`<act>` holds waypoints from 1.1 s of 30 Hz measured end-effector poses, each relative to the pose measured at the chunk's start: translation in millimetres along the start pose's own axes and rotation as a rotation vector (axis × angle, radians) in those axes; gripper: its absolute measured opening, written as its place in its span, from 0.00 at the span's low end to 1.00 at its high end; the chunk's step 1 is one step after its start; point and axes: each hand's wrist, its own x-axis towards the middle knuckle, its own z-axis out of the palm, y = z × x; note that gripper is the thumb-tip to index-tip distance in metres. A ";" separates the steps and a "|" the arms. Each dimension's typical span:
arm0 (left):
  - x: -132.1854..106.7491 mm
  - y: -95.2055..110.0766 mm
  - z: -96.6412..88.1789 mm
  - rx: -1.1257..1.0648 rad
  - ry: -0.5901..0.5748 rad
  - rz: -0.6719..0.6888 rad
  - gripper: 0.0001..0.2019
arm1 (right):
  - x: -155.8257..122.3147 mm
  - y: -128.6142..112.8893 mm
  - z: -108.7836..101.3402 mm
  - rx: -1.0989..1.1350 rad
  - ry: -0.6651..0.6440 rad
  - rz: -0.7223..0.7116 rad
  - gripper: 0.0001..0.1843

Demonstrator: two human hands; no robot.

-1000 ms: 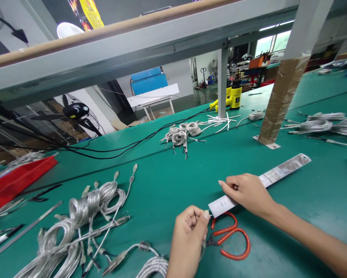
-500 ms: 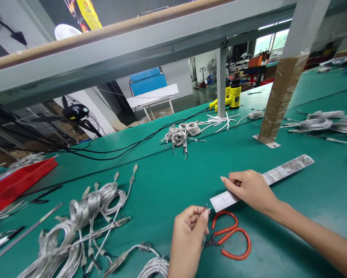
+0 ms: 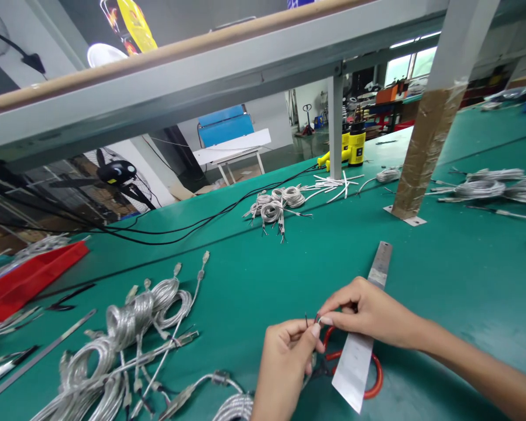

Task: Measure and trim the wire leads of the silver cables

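Between hands, wire end [image 3: 317, 319], bright metal; under right hand [image 3: 370, 310], steel rule [image 3: 380, 266], dull brushed; paper strip [image 3: 354, 368], matt white; beneath strip, scissors handles [image 3: 375, 374], glossy red plastic; left of left hand [image 3: 284, 368], cable coils [image 3: 131, 318], shiny clear sheath, silver braid; bench mat [image 3: 456, 304], matt green.

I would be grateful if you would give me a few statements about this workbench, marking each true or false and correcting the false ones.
1. The left hand holds a thin wire end. True.
2. The right hand grips the orange scissors. False: they lie on the green bench mat beneath a metal strip.
3. Coils of silver cable lie left of the hands. True.
4. The red tray sits at the bench's right side. False: it is at the left edge of the view.
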 end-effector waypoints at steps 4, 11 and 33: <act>-0.1 -3.3 1.7 0.036 -0.007 0.001 0.15 | 0.5 0.5 0.2 0.022 0.006 0.006 0.12; -4.0 5.8 3.1 0.109 -0.023 0.126 0.14 | -1.2 -1.9 1.1 0.015 0.040 0.041 0.11; -2.6 4.5 3.4 -0.075 0.102 0.113 0.10 | -3.9 -7.1 -0.7 -0.167 0.180 0.034 0.13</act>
